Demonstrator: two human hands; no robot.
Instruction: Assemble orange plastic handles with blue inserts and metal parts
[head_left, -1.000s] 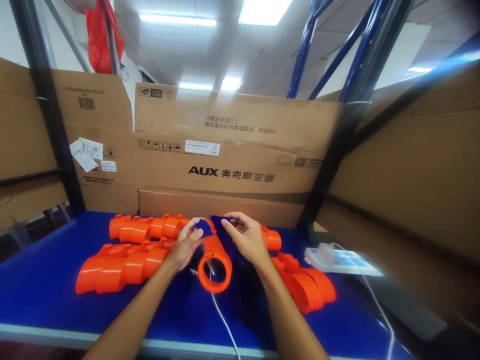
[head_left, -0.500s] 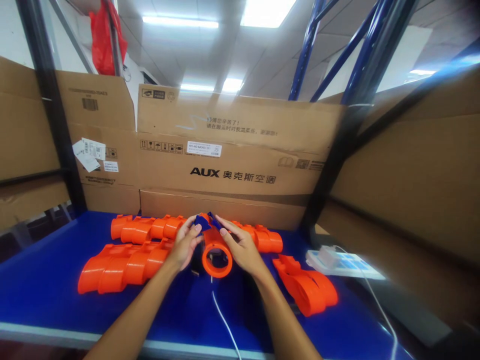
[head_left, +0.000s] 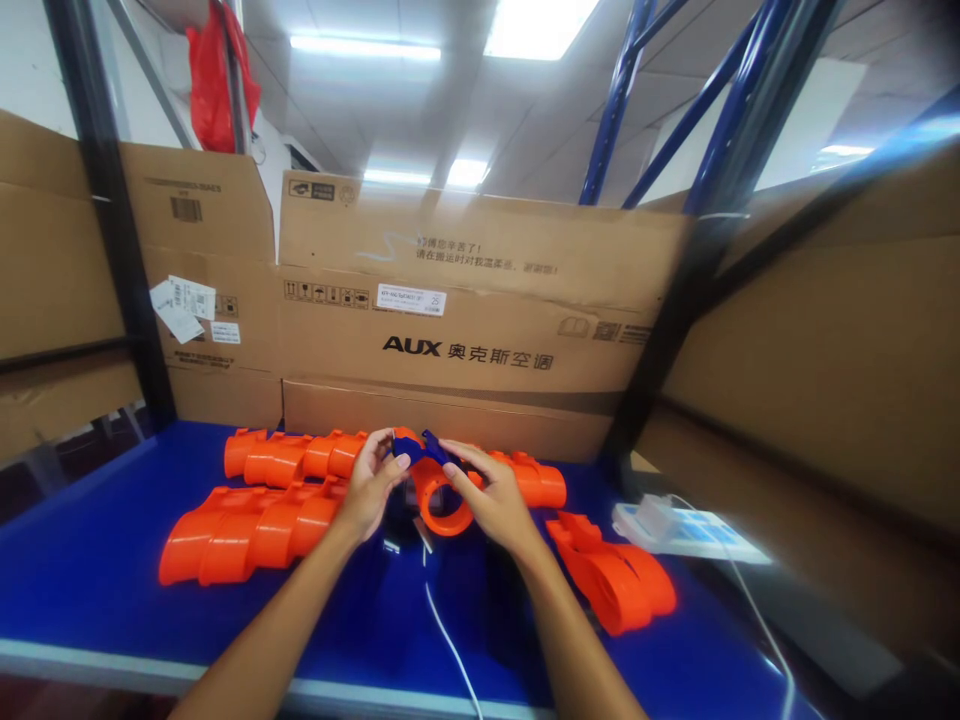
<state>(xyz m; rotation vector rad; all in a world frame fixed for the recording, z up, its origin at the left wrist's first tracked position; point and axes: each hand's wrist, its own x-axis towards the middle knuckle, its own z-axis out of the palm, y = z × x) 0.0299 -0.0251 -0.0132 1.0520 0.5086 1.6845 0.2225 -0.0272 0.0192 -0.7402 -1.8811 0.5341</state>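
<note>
Between my hands, above the table, is an orange plastic tape dispenser with an open ring facing me and a blue plastic piece at its top. My left hand closes on the left of the blue piece, thumb on the near face. From the right, my right hand grips the dispenser, thumb by the ring and fingers along the blue top. Exactly how the blue piece joins the orange body cannot be made out. Behind and below it is a dark object, mostly hidden, with a white cable running towards me.
Two rows of nested orange parts lie left, the near row and the far row. More orange parts lie behind my right hand, others nearer right. A white power strip sits at right. Cardboard walls the back.
The orange ring has tilted and shifted slightly up and right, and the blue piece has turned with it. Both hands keep their hold, nearly in place.
</note>
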